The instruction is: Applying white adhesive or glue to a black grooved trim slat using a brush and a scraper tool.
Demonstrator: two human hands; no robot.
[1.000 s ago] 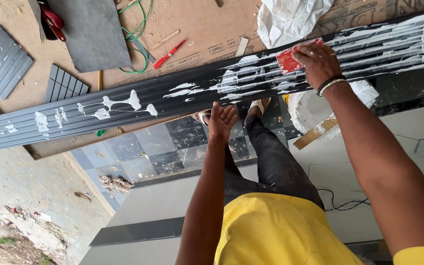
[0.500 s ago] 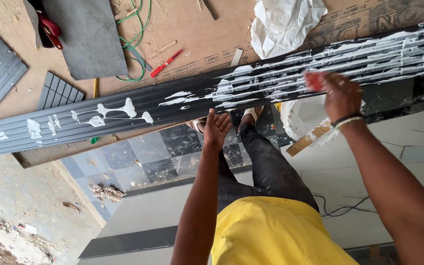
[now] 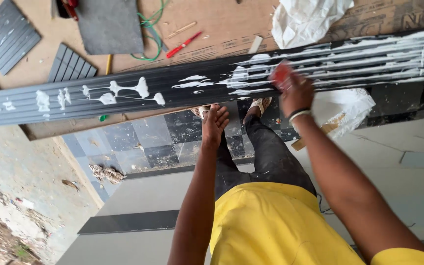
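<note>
A long dark fluted panel (image 3: 212, 83) crosses the upper frame on the cardboard-covered counter (image 3: 222, 24), streaked with white adhesive. The right hand (image 3: 293, 91) grasps a red spreader (image 3: 279, 73) against it; the left hand (image 3: 215, 122), released, steadies its near edge.

A single head-worn camera looks steeply down the wearer's own body, taking in the yellow shirt (image 3: 276, 225) at the bottom edge and both forearms reaching away from the lens. The long grey fluted panel (image 3: 172, 88) crosses the frame from side to side just beyond the hands, at arm's reach and slightly tilted. Beyond the panel lies a brown board (image 3: 222, 24), filling the top of the view; on the near side of the panel, checkered floor tiles (image 3: 138, 142) and the wearer's feet show far below. No second view shares the scene
</note>
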